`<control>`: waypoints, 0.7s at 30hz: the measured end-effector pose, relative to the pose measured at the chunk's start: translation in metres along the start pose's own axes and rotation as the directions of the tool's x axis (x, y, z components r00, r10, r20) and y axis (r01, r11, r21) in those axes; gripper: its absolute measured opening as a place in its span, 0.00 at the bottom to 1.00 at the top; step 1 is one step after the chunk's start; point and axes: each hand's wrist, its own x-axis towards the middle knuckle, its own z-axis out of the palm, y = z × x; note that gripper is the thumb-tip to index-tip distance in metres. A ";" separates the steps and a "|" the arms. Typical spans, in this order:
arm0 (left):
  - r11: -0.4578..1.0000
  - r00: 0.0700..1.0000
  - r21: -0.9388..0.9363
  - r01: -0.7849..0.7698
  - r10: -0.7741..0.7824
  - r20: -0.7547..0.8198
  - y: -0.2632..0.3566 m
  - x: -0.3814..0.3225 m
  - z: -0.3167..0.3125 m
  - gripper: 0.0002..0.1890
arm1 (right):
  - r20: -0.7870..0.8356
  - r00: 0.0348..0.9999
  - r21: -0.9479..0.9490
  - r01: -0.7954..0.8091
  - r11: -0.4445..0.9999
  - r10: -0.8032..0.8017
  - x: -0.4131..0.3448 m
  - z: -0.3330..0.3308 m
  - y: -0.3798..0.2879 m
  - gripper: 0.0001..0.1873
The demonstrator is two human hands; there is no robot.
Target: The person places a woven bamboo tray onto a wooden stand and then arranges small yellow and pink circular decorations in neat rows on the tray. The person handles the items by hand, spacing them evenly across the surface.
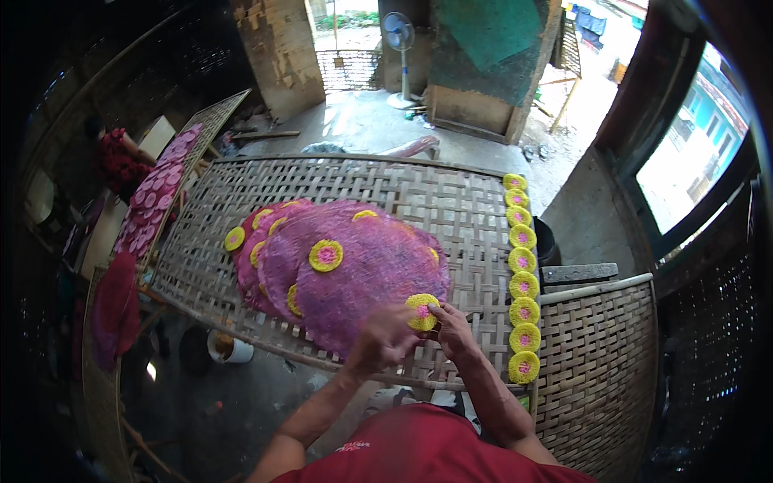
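My right hand (454, 331) pinches a round yellow disc (423, 311) with a pink centre by its right edge. My left hand (383, 341) is motion-blurred at the disc's lower left, above the purple-stained cloth (368, 265); whether its fingers touch the disc is unclear. The cloth lies in overlapping rounded layers on a woven bamboo rack (477, 241). Another yellow disc (326, 255) rests on top of the cloth, and several more show partly between the layers. A single disc (235, 239) sits at the pile's left edge.
A row of yellow discs (522, 259) lines the rack's right end. To the right stands another woven panel (595, 362). At the left, a person (118, 154) is beside a rack of pink discs (160, 190). A white bucket (232, 349) stands below; a pedestal fan (401, 60) is beyond.
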 end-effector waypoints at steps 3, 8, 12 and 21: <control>0.930 0.955 0.267 0.253 -0.195 -0.225 -0.046 0.017 -0.031 0.28 | -0.052 0.991 -0.157 0.114 0.981 -0.124 0.018 -0.029 -0.023 0.18; 0.723 0.940 0.602 0.340 -0.251 -0.230 -0.121 0.040 -0.063 0.32 | -0.002 0.916 -0.414 0.364 0.834 -0.401 0.085 -0.083 -0.095 0.16; 0.741 0.940 0.579 0.339 -0.293 -0.175 -0.137 0.045 -0.070 0.20 | -0.010 0.803 -0.676 0.433 0.596 -0.595 0.157 -0.123 -0.160 0.13; 0.602 0.814 0.558 0.571 -0.504 -0.289 -0.140 0.070 -0.083 0.06 | 0.055 0.762 -0.959 0.219 0.177 -0.645 0.280 -0.176 -0.267 0.21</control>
